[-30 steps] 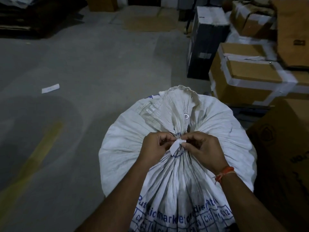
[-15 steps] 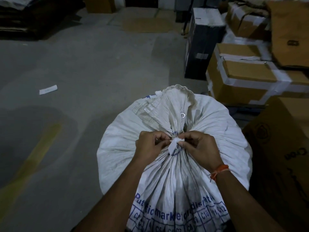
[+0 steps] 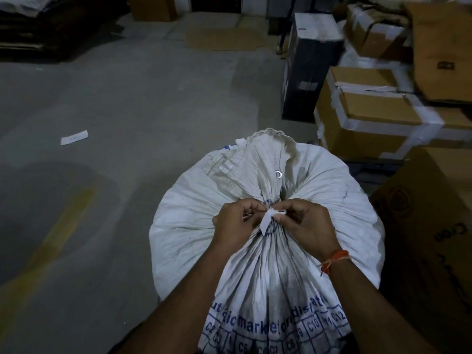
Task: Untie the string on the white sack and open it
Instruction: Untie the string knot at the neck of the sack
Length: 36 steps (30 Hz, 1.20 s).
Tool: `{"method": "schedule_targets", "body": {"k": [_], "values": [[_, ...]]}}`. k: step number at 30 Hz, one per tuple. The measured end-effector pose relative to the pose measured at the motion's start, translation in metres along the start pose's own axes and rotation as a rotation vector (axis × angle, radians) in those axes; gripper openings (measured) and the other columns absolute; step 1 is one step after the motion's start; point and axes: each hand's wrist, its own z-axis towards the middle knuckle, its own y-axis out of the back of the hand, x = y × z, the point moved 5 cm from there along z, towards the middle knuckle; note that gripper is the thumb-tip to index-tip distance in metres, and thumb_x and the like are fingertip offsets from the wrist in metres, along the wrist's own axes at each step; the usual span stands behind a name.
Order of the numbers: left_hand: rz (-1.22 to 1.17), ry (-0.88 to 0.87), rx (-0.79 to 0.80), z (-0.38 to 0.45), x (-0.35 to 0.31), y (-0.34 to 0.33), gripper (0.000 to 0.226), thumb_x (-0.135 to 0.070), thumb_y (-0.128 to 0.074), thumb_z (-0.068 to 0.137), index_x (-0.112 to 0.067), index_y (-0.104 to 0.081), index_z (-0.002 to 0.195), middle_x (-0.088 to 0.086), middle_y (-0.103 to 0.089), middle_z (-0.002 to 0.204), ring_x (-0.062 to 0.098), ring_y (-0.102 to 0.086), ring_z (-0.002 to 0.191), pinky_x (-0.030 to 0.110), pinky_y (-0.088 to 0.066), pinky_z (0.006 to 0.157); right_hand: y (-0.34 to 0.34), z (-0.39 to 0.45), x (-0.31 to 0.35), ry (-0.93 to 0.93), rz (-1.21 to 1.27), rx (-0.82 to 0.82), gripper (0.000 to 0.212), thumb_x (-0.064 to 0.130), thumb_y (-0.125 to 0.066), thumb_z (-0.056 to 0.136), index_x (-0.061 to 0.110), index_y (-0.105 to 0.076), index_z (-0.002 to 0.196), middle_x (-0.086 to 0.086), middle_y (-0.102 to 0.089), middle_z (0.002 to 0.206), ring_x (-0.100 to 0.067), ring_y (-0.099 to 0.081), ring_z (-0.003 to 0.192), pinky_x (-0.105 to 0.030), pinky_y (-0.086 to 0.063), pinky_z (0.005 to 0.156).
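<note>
A full white woven sack with blue print stands on the floor in front of me. Its neck is gathered tight, and the loose mouth with a metal eyelet flops away from me. A flat white string is knotted around the neck, with one end hanging down. My left hand pinches the knot from the left. My right hand, with an orange thread on its wrist, pinches the string from the right. The knot itself is mostly hidden by my fingers.
Taped cardboard boxes and a dark box are stacked to the right, close behind the sack. A brown carton stands right beside it. Grey concrete floor spreads to the left, with a paper scrap and a yellow line.
My fingers have shifted slightly on the knot, and the string end between them sticks out a little more. The sack's neck remains tied.
</note>
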Motion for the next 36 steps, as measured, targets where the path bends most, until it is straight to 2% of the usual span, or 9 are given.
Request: {"method": "schedule_targets", "body": {"k": [3,10,15,18,23,25,29,33,36], "values": [[-0.008,0.040,0.001,0.002,0.004,0.005,0.008,-0.029,-0.083,0.087,-0.023,-0.081,0.092,-0.005,-0.083,0.090,0.015,-0.078,0.094,0.058,-0.053,0.102,0.000,0.000,-0.001,-0.020,0.014,-0.005,0.017,0.008,-0.082,0.081,0.015,-0.082,0.097,0.006,-0.080,0.094,-0.004,-0.075,0.088,-0.017,-0.059,0.082],[-0.101,-0.013,-0.013,-0.006,-0.006,-0.005,0.007,-0.018,-0.077,0.092,-0.022,-0.082,0.090,0.002,-0.083,0.091,0.023,-0.079,0.093,0.054,-0.059,0.091,-0.005,0.001,0.004,-0.002,0.014,0.005,0.016,0.009,-0.082,0.082,0.011,-0.081,0.098,0.004,-0.080,0.092,-0.006,-0.075,0.085,-0.019,-0.059,0.081],[-0.127,0.030,0.003,-0.003,-0.001,0.002,0.008,-0.011,-0.080,0.089,-0.015,-0.082,0.095,0.004,-0.083,0.093,0.026,-0.079,0.094,0.051,-0.061,0.095,-0.001,-0.001,0.003,-0.015,0.008,-0.001,0.016,0.008,-0.082,0.082,0.011,-0.081,0.098,0.004,-0.080,0.092,-0.004,-0.074,0.086,-0.016,-0.058,0.082],[-0.102,0.022,-0.025,-0.003,0.001,0.006,0.011,-0.013,-0.082,0.087,-0.024,-0.083,0.088,0.001,-0.083,0.086,0.027,-0.078,0.088,0.050,-0.062,0.090,-0.002,-0.002,0.003,-0.011,0.011,-0.003,0.016,0.008,-0.082,0.082,0.011,-0.081,0.097,0.005,-0.080,0.092,-0.002,-0.074,0.086,-0.014,-0.057,0.081],[-0.140,-0.026,-0.012,-0.005,-0.007,-0.003,0.041,-0.013,-0.077,0.091,-0.051,-0.078,0.076,-0.006,-0.083,0.085,0.014,-0.079,0.084,0.049,-0.064,0.088,-0.004,-0.001,0.006,0.005,-0.016,0.011,0.016,0.012,-0.082,0.082,0.015,-0.081,0.098,0.008,-0.079,0.093,0.000,-0.073,0.087,-0.012,-0.056,0.080],[-0.142,-0.030,-0.005,-0.004,-0.004,-0.002,0.036,-0.013,-0.078,0.090,-0.048,-0.079,0.078,-0.006,-0.083,0.086,0.015,-0.079,0.086,0.049,-0.064,0.090,-0.003,-0.002,0.006,0.009,-0.012,0.005,0.016,0.011,-0.083,0.082,0.014,-0.081,0.098,0.007,-0.079,0.093,-0.001,-0.074,0.087,-0.014,-0.057,0.081],[-0.171,0.028,-0.016,-0.001,0.004,0.004,0.011,-0.013,-0.083,0.086,-0.024,-0.083,0.088,0.001,-0.084,0.089,0.027,-0.080,0.094,0.053,-0.062,0.095,0.001,-0.002,0.006,0.006,0.006,-0.005,0.015,0.010,-0.083,0.082,0.013,-0.082,0.096,0.006,-0.080,0.092,-0.003,-0.074,0.087,-0.017,-0.058,0.082],[-0.203,0.017,-0.023,-0.006,-0.002,-0.001,0.013,-0.007,-0.079,0.090,-0.020,-0.084,0.089,0.007,-0.084,0.093,0.030,-0.080,0.094,0.053,-0.062,0.094,-0.002,0.000,0.008,0.026,-0.019,0.002,0.014,0.012,-0.082,0.082,0.016,-0.081,0.096,0.009,-0.079,0.091,-0.002,-0.074,0.086,-0.016,-0.058,0.080],[-0.266,0.045,-0.001,-0.008,-0.007,-0.002,0.015,-0.024,-0.070,0.098,-0.017,-0.083,0.095,0.013,-0.082,0.096,0.023,-0.077,0.092,0.047,-0.059,0.093,-0.003,-0.002,0.007,0.019,-0.002,0.007,0.012,0.015,-0.082,0.083,0.019,-0.076,0.092,0.010,-0.078,0.087,-0.002,-0.073,0.084,-0.013,-0.057,0.076]]}}
